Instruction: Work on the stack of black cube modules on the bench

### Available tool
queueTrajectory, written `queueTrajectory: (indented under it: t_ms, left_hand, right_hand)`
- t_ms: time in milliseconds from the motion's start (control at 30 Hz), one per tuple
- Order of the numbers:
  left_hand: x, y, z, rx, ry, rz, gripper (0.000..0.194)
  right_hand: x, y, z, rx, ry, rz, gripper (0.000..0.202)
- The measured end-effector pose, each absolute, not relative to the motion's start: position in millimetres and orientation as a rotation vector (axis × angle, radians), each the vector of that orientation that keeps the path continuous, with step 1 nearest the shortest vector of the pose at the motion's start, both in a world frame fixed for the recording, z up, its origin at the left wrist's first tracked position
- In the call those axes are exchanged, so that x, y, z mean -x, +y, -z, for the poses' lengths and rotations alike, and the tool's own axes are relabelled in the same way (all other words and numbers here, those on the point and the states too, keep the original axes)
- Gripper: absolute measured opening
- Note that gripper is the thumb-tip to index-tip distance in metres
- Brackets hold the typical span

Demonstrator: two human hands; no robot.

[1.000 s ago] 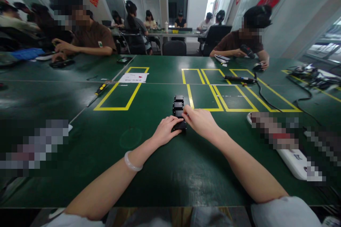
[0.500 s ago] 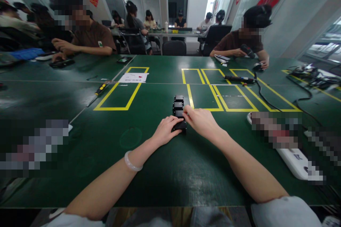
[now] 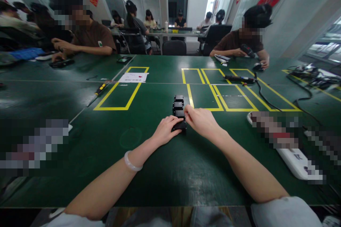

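Observation:
Several small black box-shaped parts [image 3: 178, 105] stand in a row on the green table [image 3: 160, 170], running away from me. My left hand [image 3: 167, 131] has its thumb and fingers closed around the nearest black part [image 3: 180, 126], which rests on the tabletop. At the right side of the row, my right hand [image 3: 201, 120] is curled in a pinch close to the second part from me. Whatever its fingertips may hold is hidden.
Yellow tape outlines [image 3: 112, 109] mark the table beyond the row. A yellow-black screwdriver [image 3: 100, 89] and a paper sheet [image 3: 133, 77] lie left. A corded black power screwdriver [image 3: 239, 79] and a white power strip [image 3: 295, 161] lie right. Two people sit across.
My right hand's fingertips have shifted very slightly at the row's right side. My left hand and the black parts stay in place.

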State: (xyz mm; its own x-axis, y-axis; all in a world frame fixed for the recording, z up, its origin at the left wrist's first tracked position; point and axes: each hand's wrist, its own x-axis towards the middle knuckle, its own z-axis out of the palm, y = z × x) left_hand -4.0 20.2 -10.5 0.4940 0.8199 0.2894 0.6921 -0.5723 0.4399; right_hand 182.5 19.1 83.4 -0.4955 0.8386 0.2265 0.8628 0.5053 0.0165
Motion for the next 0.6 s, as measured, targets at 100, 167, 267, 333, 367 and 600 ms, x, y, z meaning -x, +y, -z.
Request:
queueTrajectory:
  t_ms: [100,167,267,333,367,600]
  left_hand:
    - [3.8,20.0,9.9,-2.472,1.288,-0.689,0.040]
    - [3.8,19.7,9.0,-2.467,1.292,-0.684,0.041]
    - [4.0,19.2,7.8,-2.464,1.289,-0.678,0.041]
    - [4.1,19.0,7.6,-2.463,1.284,-0.678,0.041]
    - [4.2,19.0,7.8,-2.461,1.285,-0.680,0.041]
    - [4.1,19.6,9.7,-2.458,1.289,-0.685,0.040]
  right_hand:
    - [-181.9,19.5,-83.6,1.486,-2.573,0.201,0.028]
    - [-181.8,19.9,-83.3,1.493,-2.575,0.203,0.028]
    - [-182.3,20.2,-82.9,1.477,-2.564,0.197,0.024]
    - [-182.4,20.0,-83.5,1.472,-2.563,0.182,0.022]
    - [-182.4,19.8,-84.1,1.474,-2.565,0.174,0.022]
    - [-181.6,18.3,-87.0,1.489,-2.577,0.169,0.028]
